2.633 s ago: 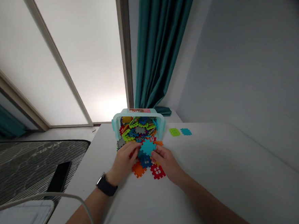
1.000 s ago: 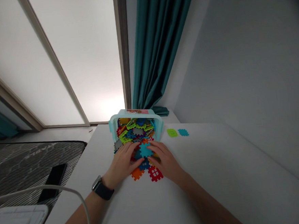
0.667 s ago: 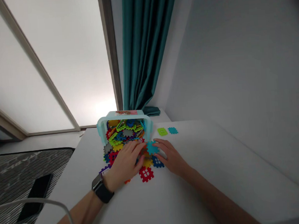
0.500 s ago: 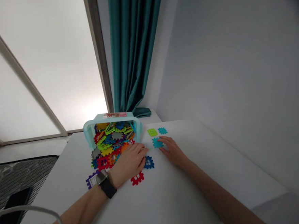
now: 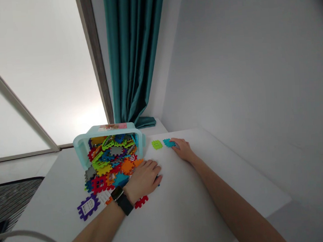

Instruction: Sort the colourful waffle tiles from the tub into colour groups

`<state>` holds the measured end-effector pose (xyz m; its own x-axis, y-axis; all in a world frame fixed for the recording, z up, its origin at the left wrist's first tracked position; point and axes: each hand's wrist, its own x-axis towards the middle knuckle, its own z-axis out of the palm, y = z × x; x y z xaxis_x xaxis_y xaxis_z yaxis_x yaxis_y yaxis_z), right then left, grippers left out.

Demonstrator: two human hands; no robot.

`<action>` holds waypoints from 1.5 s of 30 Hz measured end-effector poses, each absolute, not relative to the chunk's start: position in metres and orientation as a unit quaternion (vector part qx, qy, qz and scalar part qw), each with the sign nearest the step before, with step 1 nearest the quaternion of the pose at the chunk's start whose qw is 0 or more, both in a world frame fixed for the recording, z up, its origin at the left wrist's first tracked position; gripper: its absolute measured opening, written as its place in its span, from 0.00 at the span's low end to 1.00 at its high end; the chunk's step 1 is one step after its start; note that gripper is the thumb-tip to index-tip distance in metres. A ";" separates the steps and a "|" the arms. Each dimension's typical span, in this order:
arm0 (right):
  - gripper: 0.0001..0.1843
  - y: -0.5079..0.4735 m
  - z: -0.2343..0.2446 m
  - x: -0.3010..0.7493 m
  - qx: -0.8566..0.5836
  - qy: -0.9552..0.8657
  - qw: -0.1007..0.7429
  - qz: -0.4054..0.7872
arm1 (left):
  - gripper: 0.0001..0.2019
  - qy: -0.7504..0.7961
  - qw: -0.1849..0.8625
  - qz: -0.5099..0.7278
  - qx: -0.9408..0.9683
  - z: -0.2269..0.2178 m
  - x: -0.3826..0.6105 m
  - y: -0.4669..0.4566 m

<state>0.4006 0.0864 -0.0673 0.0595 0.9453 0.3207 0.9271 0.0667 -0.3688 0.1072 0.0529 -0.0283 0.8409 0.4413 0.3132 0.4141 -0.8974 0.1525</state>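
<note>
Head cam: I'm treating the teal tile (image 5: 168, 143) as the piece in play. It's lying flat on the white table (image 5: 189, 207), right at the fingertips of the right hand (image 5: 181, 148). That hand is reaching far forward, fingers stretched low and touching the tile's right edge. I cannot tell whether they're pinching it or only pressing on it.

Progress, my read: barely under way. Only this tile and a green tile (image 5: 157, 144) are sitting out on their own, the green one just left of the teal, near but apart. Everything else is waiting in the heap.

Looks: the teal tile is showing as a thin plastic square with toothed edges. Finer detail is too small for me to make out.

The left hand (image 5: 143, 179) is resting palm down, fingers spread and holding nothing, on the right edge of the spilled tile pile (image 5: 112, 165). A black watch (image 5: 122, 200) is sitting on its wrist. A red tile (image 5: 141, 201) is poking out beside that wrist, and a purple tile (image 5: 87, 207) is lying further left of it.

Beyond the left hand, a pale blue bin (image 5: 80, 150) is lying tipped on its side, mouth facing me, with tiles spilling out of it. A teal curtain (image 5: 132, 56) is hanging behind it.
</note>
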 end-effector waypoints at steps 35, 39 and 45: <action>0.13 0.063 -0.029 0.321 -0.517 -0.744 0.423 -0.030 | 0.10 0.225 0.025 0.200 0.953 0.007 0.063 0.060; 0.12 0.056 -0.016 0.272 -0.461 -0.767 0.446 -0.028 | 0.10 0.266 -0.003 0.215 0.940 0.017 0.022 0.059; 0.14 0.053 -0.019 0.222 -0.445 -0.803 0.396 0.027 | 0.11 0.323 -0.034 0.295 0.899 0.015 -0.044 0.060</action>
